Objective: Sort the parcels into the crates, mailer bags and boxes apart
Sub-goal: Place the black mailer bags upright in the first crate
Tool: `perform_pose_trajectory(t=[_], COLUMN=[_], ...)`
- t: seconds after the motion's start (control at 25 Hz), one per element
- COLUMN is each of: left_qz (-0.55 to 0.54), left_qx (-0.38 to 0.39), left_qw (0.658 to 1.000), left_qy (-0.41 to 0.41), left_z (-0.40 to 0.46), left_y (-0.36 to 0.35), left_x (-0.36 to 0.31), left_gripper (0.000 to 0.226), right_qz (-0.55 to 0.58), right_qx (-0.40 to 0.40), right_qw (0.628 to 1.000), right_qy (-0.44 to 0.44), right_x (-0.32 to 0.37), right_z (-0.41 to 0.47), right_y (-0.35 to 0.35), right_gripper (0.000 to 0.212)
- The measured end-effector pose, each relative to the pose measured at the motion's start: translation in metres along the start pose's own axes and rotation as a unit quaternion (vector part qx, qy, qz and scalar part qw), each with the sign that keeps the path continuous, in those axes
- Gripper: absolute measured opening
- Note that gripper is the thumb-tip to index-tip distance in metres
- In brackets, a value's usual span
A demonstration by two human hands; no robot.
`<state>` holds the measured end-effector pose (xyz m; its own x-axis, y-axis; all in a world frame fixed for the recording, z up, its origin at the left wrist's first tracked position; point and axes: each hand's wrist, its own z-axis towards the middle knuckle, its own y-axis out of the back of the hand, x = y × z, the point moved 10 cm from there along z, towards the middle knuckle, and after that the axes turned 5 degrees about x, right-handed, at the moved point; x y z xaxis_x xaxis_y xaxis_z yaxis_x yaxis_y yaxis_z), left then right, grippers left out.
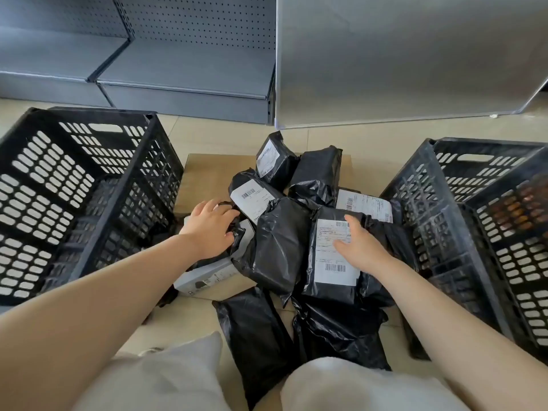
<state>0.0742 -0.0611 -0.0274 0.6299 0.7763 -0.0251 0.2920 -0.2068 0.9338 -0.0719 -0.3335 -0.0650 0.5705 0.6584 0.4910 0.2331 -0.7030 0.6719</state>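
Several black mailer bags (278,241) lie heaped on the floor between two black crates. My left hand (212,229) curls its fingers round the crumpled end of a black bag (237,232) that lies over a white box (207,277). My right hand (360,244) rests with spread fingers on the white label of another black mailer bag (332,283). The left crate (74,203) shows no parcel inside. The right crate (480,232) stands tilted toward the heap, and its inside is partly out of view.
Flat brown cardboard (213,176) lies under the pile. Grey metal shelving (178,78) and a grey panel (400,60) stand behind. My knees in white cloth (355,387) are at the bottom edge. Beige tiled floor (370,137) surrounds it all.
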Motion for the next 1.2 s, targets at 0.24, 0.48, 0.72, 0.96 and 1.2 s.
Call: perform_pose_trajectory(t=[0.24,0.48,0.72,0.96,1.2], left_qz=[0.050,0.052,0.042,0.043,0.046], left_qx=[0.021,0.007,0.010,0.002,0.001], left_qw=[0.997,0.996,0.997,0.997,0.996], left_qy=[-0.053,-0.068,-0.061,-0.066,-0.076], left_z=[0.020,0.027,0.025,0.022,0.022], left_y=[-0.028,-0.025,-0.023,-0.014,-0.012], left_x=[-0.016,-0.034,-0.033,-0.038,-0.042], left_gripper=[0.054,0.055,0.053,0.050,0.049], right_qz=[0.009,0.107,0.160,0.359,0.374], right_qx=[-0.108,-0.124,-0.061,-0.036,-0.037], right_qw=[0.993,0.981,0.966,0.912,0.912], right_qy=[-0.051,-0.105,-0.195,-0.193,-0.167], right_x=[-0.035,-0.047,-0.071,-0.079,-0.064], right_z=[0.014,0.019,0.013,0.010,-0.001], right_y=[-0.011,-0.017,-0.032,-0.044,-0.024], right_gripper=[0.066,0.079,0.070,0.017,0.005])
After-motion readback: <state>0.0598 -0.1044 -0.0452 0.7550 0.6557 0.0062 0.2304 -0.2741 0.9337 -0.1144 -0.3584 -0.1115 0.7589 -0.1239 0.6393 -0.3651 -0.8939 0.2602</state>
